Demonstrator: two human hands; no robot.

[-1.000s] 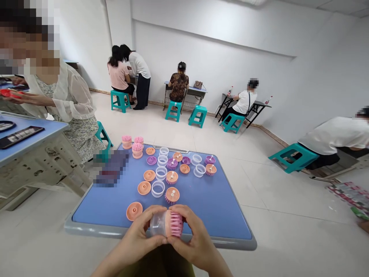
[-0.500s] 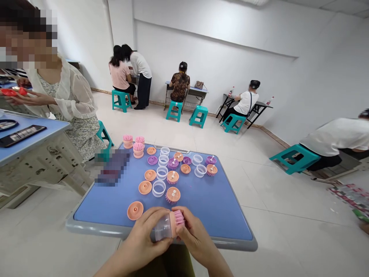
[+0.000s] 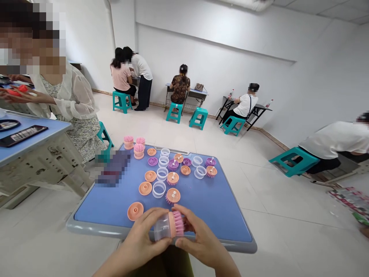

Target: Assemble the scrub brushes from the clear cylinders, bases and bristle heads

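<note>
Over the table's near edge, my left hand [image 3: 144, 234] is wrapped round the clear plastic cup [image 3: 162, 228] of a round scrub brush lying on its side. The peach ring and pink bristles of its brush head [image 3: 178, 224] face right. My right hand [image 3: 198, 238] curves loosely round that head, index fingertip and thumb tip at its rim, with the palm apart from the bristles. Just beyond lies an upturned peach bristle head [image 3: 173, 195] with white pieces on it. A peach cap [image 3: 135, 211] lies left of my hands, and a clear ring [image 3: 158, 189] further back.
The blue table [image 3: 201, 215] also bears several more caps, clear rings and bristle heads, plus assembled pink brushes [image 3: 138, 151] at its back left. A co-worker [image 3: 66, 96] holds something red at the left desk [image 3: 54, 134]. Green stools [image 3: 198, 117] and other people stand or sit farther off.
My right hand's grip has loosened: its thumb and palm have moved off the bristles, which show more now. The left hand stays round the clear cup.
</note>
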